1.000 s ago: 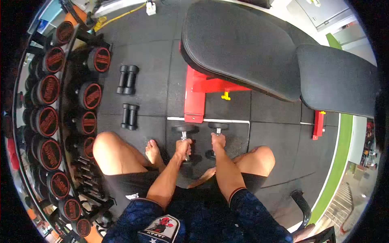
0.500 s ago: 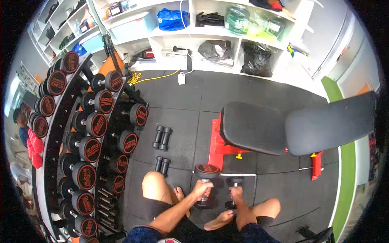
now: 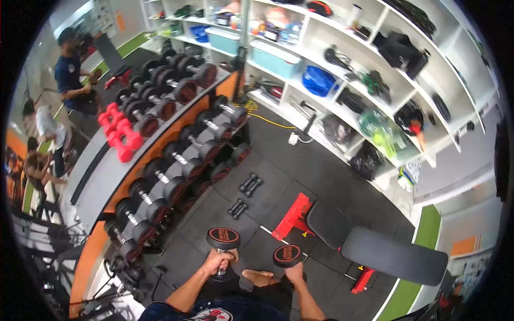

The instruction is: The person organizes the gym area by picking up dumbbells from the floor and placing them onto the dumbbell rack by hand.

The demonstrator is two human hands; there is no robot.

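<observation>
My left hand [image 3: 216,261] is closed round the handle of a black dumbbell [image 3: 223,238], held upright with its round, red-lettered end on top. To the right, my right hand [image 3: 294,272] grips a second dumbbell [image 3: 288,255], whose red-lettered end faces up and hides most of its handle. The two dumbbells are apart. Between and below them a bare foot [image 3: 261,276] shows. Two pairs of small black dumbbells [image 3: 250,184] lie on the dark floor ahead.
A rack of dumbbells [image 3: 174,152] stands on the left, with red dumbbells [image 3: 124,140] on top. A black and red bench [image 3: 393,255] is at the right. White shelves [image 3: 300,48] stand behind. People [image 3: 72,72] appear at the far left.
The view has swung up and left, showing more rack and shelves. Both hands, still holding the dumbbells, have risen from near the floor. The dumbbell ends now face the camera more.
</observation>
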